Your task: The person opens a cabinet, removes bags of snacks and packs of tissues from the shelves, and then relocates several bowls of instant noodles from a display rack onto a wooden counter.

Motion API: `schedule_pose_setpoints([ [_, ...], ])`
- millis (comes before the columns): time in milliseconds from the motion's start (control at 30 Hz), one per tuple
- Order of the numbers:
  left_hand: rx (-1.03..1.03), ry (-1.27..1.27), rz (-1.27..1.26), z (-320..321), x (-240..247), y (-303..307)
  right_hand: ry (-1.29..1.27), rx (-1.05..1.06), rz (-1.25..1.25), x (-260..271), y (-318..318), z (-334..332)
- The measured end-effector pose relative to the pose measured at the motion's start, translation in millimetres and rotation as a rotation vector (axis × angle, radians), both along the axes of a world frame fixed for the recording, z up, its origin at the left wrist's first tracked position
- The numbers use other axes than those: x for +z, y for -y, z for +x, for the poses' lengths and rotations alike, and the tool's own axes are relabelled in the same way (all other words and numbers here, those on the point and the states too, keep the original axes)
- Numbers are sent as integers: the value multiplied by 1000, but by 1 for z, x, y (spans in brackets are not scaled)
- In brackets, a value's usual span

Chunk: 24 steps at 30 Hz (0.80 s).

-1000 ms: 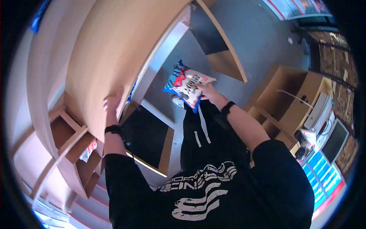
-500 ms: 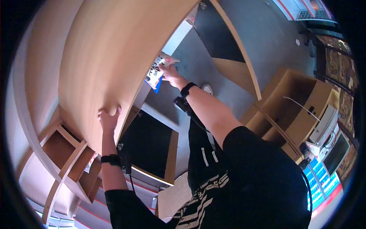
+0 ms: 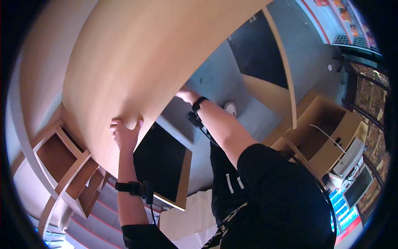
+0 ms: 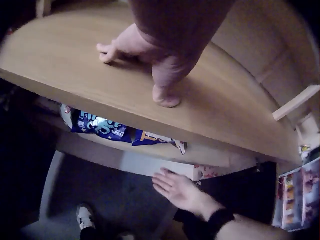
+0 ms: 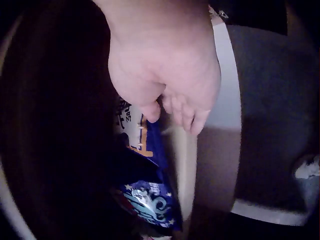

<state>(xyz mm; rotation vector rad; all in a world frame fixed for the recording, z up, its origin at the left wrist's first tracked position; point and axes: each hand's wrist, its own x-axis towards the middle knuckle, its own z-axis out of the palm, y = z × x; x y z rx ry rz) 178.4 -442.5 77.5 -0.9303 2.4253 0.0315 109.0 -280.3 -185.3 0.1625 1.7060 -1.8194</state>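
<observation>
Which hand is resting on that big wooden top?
The left hand: its thumb and fingertips touch the wooden top, while the right hand is below its edge, beside blue packaging.

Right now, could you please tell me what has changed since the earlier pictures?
The right hand has moved left, carried the snack bag beneath the wooden counter and let go; its fingers now hang loose beside it. The left hand still rests on top.
</observation>
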Motion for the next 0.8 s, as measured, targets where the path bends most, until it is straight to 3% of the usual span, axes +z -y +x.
schedule_pose_setpoints([
  [133,-22,-49,41,5,-11,9,67,314,220,-14,-85,36],
  [167,-20,-29,40,5,-15,11,-351,303,427,18,-109,43],
  [200,-14,-39,42,5,-15,9,-353,281,440,43,-134,48],
  [267,5,-66,29,4,-14,5,426,308,47,70,-186,43],
  [300,6,-41,35,1,-10,4,508,195,-118,115,-204,43],
  [333,7,-18,43,-2,-6,1,427,472,-71,142,-219,28],
  [433,45,4,27,-2,-14,5,380,476,108,253,-241,-17],
  [533,67,20,-19,-6,-8,-2,-165,414,240,355,-256,-83],
  [633,94,89,-16,-14,3,-4,-457,280,239,484,-236,-144],
  [800,112,132,-18,-16,17,-8,-1222,227,301,619,-134,-217],
])
